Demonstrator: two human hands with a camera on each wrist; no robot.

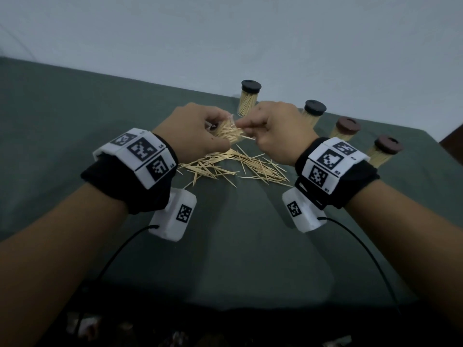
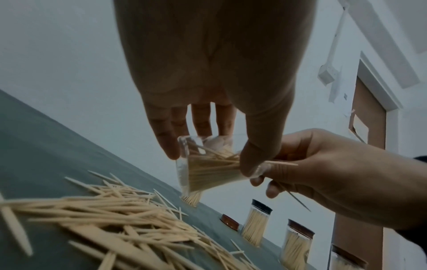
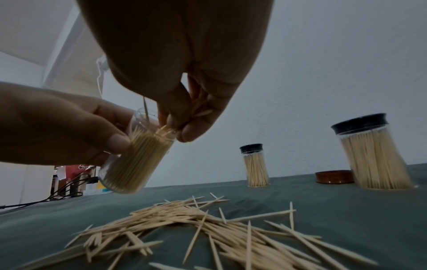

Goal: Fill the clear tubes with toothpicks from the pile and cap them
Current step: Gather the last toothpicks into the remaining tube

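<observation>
My left hand (image 1: 198, 131) grips an uncapped clear tube (image 1: 231, 132), tilted and mostly full of toothpicks, above the pile. In the left wrist view the tube (image 2: 208, 168) sits between thumb and fingers. My right hand (image 1: 270, 128) pinches a few toothpicks (image 3: 166, 130) at the tube's mouth (image 3: 148, 118); a spare toothpick (image 2: 295, 198) sticks out below its curled fingers. The loose pile (image 1: 233, 167) lies spread on the green cloth under both hands.
Several capped full tubes stand behind the hands: black caps (image 1: 248, 98) (image 1: 312, 112), brown caps (image 1: 345, 130) (image 1: 383, 150). A loose brown cap (image 3: 333, 176) lies on the cloth beside them. The table's far edge meets a pale wall. Cables (image 3: 57, 193) trail at the left.
</observation>
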